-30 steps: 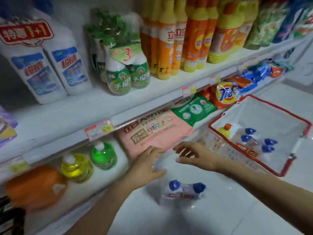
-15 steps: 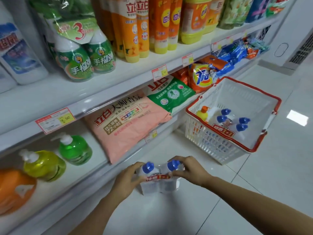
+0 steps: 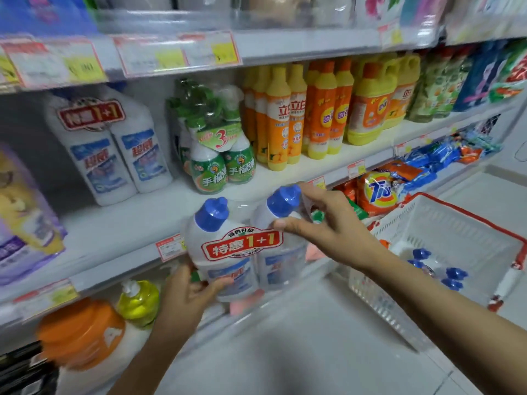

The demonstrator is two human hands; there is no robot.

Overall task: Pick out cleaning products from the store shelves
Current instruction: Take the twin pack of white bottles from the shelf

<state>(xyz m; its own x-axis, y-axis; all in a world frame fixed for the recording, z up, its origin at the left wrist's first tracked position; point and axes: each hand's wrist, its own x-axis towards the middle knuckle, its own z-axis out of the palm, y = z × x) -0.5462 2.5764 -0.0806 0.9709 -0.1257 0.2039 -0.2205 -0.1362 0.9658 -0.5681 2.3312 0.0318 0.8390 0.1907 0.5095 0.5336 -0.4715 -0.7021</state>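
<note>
left hand (image 3: 184,297) cupping twin pack (image 3: 242,252) base, right hand (image 3: 328,226) pinching its neck. pack hangs left of basket (image 3: 456,238). imo swing over rim, lower gently, dont drop.

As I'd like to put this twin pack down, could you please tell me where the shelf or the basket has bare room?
The middle shelf is bare in front of the white 1+1 bottles, left of the green spray bottles. The basket has bare floor at its far side, beyond the blue-capped bottles. The yellow and orange bottles stand crowded.
</note>
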